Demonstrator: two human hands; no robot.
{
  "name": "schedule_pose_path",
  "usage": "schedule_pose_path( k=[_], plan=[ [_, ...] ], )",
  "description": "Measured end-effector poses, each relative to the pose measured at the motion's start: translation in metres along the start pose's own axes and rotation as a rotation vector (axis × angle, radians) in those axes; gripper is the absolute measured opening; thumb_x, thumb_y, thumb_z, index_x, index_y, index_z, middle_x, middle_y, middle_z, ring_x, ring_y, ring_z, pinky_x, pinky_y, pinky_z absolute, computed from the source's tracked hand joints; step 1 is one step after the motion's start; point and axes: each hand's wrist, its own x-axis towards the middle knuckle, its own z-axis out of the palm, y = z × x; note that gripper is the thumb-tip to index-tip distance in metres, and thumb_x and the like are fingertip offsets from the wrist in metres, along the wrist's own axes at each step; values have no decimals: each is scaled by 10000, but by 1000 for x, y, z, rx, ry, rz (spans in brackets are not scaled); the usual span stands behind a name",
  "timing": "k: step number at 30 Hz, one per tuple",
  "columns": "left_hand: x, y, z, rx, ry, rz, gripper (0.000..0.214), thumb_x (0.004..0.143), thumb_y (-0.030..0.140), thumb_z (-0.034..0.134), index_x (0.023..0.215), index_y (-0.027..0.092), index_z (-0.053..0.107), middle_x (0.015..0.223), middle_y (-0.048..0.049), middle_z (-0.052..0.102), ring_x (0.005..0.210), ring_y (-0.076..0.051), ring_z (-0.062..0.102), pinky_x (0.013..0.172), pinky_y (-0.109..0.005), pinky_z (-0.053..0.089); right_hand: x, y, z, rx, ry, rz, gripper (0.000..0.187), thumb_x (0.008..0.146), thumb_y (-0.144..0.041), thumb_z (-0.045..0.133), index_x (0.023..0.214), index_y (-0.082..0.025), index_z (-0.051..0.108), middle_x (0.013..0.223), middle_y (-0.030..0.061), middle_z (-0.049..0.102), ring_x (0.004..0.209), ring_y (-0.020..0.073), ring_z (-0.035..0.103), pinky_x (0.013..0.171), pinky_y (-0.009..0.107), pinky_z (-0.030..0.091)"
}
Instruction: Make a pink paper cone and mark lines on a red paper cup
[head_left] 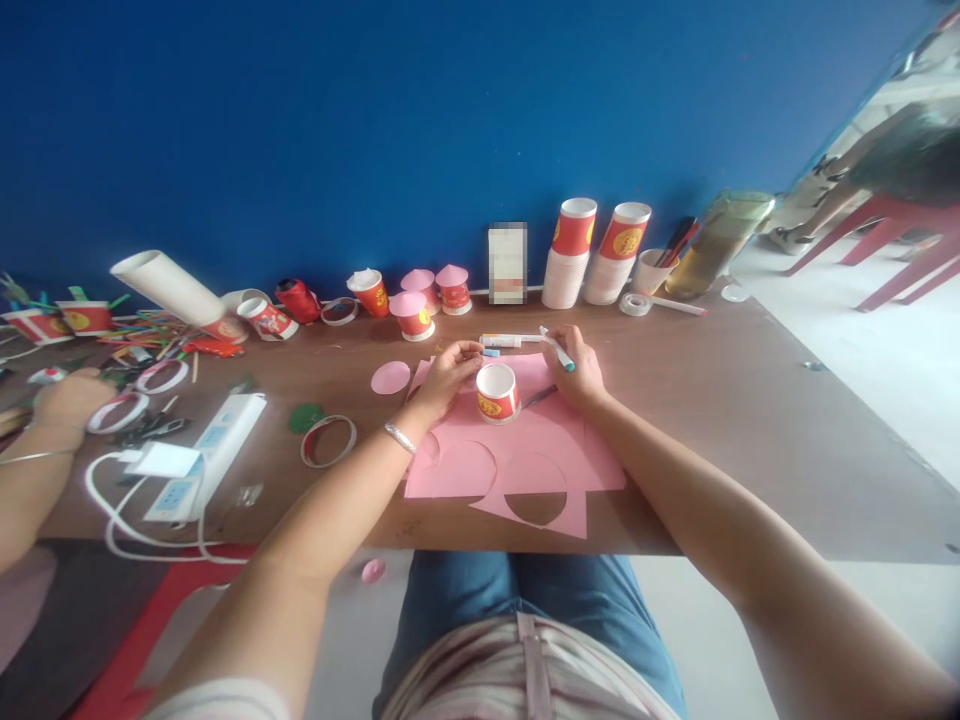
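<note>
A short red paper cup (497, 393) with a white rim and a gold emblem stands upright on pink paper (450, 470) with round cut-outs. My left hand (450, 378) is left of the cup, fingers bent, with a small blue marker cap (490, 352) at its fingertips. On the cup's right, my right hand (579, 368) grips a white marker (556, 347) with a teal end. Behind the cup lies another white marker (501, 341). Partly under my right hand, a dark slim tool (540, 396) rests on the paper.
Small cups with pink cone tops (413, 315) stand near the wall, left of tall cup stacks (566, 275). A jar of yellowish liquid (716, 250) is at back right. A power strip (214, 450) with white cables lies left, near another person's hand (73, 408).
</note>
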Motion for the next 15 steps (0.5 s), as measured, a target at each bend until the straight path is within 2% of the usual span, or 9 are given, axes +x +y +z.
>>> schedule_pose_path(
  k=[2, 4, 8, 11, 15],
  plan=[
    [7, 6, -2, 113, 7, 40, 327, 790, 414, 805, 1007, 193, 700, 914, -44, 672, 811, -188, 613, 773, -327, 488, 2, 1, 0, 34, 15, 18, 301, 1011, -434, 497, 1179, -247, 663, 1002, 78, 789, 871, 269, 735, 787, 389, 582],
    [17, 15, -4, 240, -2, 100, 253, 753, 341, 834, 935, 202, 725, 932, -49, 666, 851, -203, 609, 822, -340, 492, 3, 0, 0, 74, 14, 13, 288, 985, -429, 537, 1147, -245, 689, 1048, 91, 788, 935, 275, 736, 848, 405, 584],
    [36, 29, -5, 489, -126, 186, 117, 709, 231, 826, 807, 228, 763, 914, -41, 652, 763, -191, 552, 790, -338, 470, 3, -6, -5, 158, -25, -11, 274, 966, -458, 600, 1034, -244, 755, 1050, 98, 780, 1001, 275, 727, 923, 406, 579],
    [41, 31, -4, 634, -209, 214, 49, 751, 193, 768, 752, 237, 745, 876, -36, 635, 724, -190, 540, 744, -333, 440, 1, -11, -9, 208, -48, 17, 265, 953, -453, 607, 949, -240, 765, 950, 72, 778, 916, 254, 734, 879, 382, 587],
    [38, 27, -2, 760, -228, 254, 74, 826, 161, 682, 807, 228, 708, 903, -39, 600, 728, -196, 540, 738, -341, 417, -2, -12, -11, 268, -75, 91, 262, 912, -446, 632, 954, -221, 760, 829, 40, 761, 733, 209, 716, 720, 326, 583]
  ],
)
